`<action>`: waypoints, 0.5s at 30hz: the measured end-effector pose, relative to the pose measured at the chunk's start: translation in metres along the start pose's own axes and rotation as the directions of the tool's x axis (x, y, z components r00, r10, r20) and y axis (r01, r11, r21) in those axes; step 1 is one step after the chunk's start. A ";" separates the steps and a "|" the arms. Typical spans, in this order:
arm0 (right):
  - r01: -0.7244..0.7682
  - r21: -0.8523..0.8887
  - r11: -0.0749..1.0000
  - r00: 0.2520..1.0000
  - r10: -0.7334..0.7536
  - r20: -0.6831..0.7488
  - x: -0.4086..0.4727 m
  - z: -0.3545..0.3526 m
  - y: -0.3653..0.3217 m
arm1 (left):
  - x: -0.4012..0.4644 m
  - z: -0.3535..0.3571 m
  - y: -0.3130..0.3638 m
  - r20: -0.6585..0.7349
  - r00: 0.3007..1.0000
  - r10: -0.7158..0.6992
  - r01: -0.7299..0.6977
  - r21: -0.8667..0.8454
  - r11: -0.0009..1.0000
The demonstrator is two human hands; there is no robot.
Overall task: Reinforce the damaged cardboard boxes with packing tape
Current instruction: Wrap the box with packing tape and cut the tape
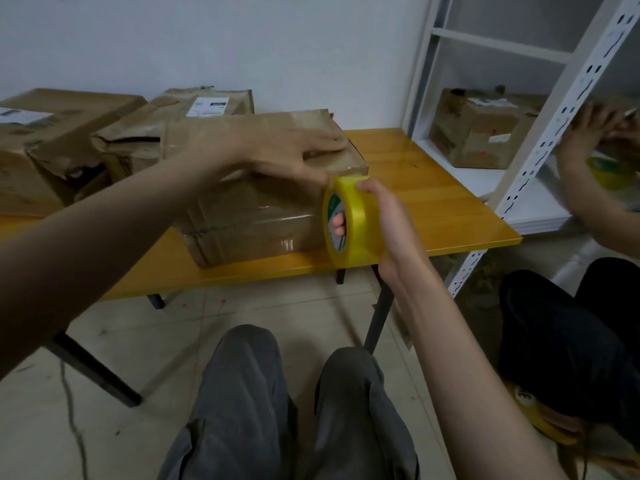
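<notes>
A worn brown cardboard box (249, 216) sits on the yellow table (415, 174), near its front edge. My left hand (287, 150) lies flat on the box's top, fingers stretched toward the right corner, thumb down at the upper front edge beside the tape. My right hand (384, 220) grips a yellow roll of packing tape (349, 223), fingers through its core. The roll stands upright against the box's right front corner.
More crumpled boxes (52, 161) crowd the table's left and back. A white metal shelf (519, 133) at the right holds another box (485, 129). A second person's hands (595, 133) and dark-trousered knees are at the far right. My grey-trousered knees are below.
</notes>
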State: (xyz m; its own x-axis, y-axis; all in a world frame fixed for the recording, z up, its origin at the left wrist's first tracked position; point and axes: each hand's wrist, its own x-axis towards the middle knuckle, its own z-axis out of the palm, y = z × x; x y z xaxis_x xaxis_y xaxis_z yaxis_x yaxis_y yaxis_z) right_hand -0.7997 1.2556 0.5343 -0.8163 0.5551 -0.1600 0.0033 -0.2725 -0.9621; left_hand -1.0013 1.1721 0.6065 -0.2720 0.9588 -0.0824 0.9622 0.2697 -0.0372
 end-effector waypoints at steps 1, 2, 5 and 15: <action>0.016 -0.015 1.000 1.000 -0.016 -0.011 0.000 0.001 -0.001 | -0.002 0.006 -0.001 0.012 1.000 0.011 -0.011 -0.011 1.000; 0.037 -0.030 0.999 0.999 -0.038 -0.026 0.001 0.002 0.000 | -0.003 0.012 -0.003 0.003 1.000 0.018 -0.018 -0.017 1.000; 0.079 -0.059 0.995 0.994 -0.083 -0.066 0.000 0.006 0.006 | -0.002 0.022 -0.008 -0.070 0.997 0.031 -0.033 -0.034 0.999; 0.216 -0.181 0.959 0.969 -0.233 -0.078 -0.015 0.010 0.023 | 0.000 0.020 -0.013 -0.049 0.999 0.024 -0.026 -0.041 0.999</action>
State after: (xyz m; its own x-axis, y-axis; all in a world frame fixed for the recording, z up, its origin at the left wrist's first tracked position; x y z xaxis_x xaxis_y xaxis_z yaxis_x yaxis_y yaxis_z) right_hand -0.7933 1.2331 0.5169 -0.7472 0.6626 0.0520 -0.0688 0.0007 -0.9976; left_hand -1.0142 1.1662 0.5869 -0.2478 0.9682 -0.0344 0.9687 0.2482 0.0061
